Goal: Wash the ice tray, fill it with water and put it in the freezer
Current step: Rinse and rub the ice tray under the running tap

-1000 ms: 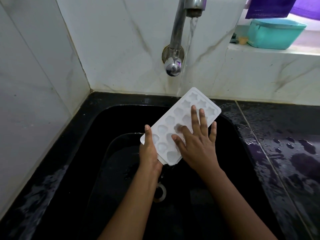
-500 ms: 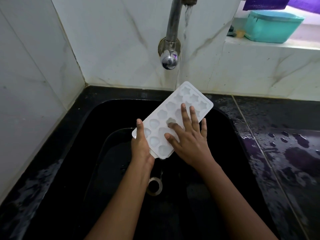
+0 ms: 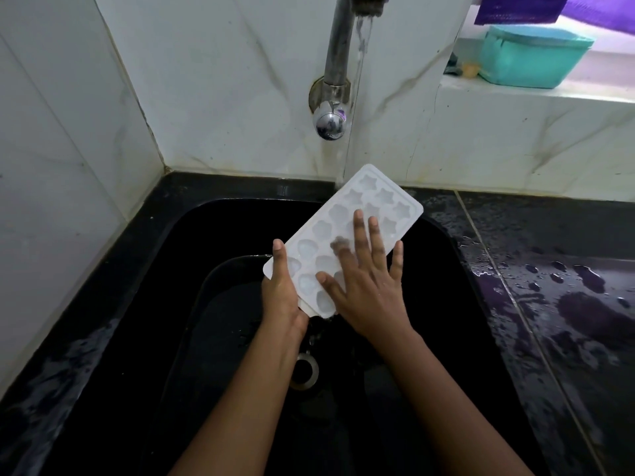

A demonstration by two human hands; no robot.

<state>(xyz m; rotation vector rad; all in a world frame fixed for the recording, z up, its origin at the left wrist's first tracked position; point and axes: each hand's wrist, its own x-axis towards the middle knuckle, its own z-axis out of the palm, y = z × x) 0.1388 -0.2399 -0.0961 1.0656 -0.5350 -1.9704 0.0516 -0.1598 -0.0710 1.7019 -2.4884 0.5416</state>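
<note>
A white ice tray with star-shaped and shell-shaped cells is held tilted over the black sink, its far end raised toward the wall. My left hand grips the tray's near left edge, thumb along the rim. My right hand lies flat on the tray's cells with fingers spread; the index finger is blurred. Water runs from the metal tap in a thin stream that lands at the tray's far left corner.
The sink's metal drain lies below the hands. A wet black counter runs along the right. On the white ledge at the back right stand a teal container and purple cloth. White tiled walls close the left and back.
The tray stays under the running tap in the same grip. My right hand has shifted slightly over the cells, its index finger blurred.
</note>
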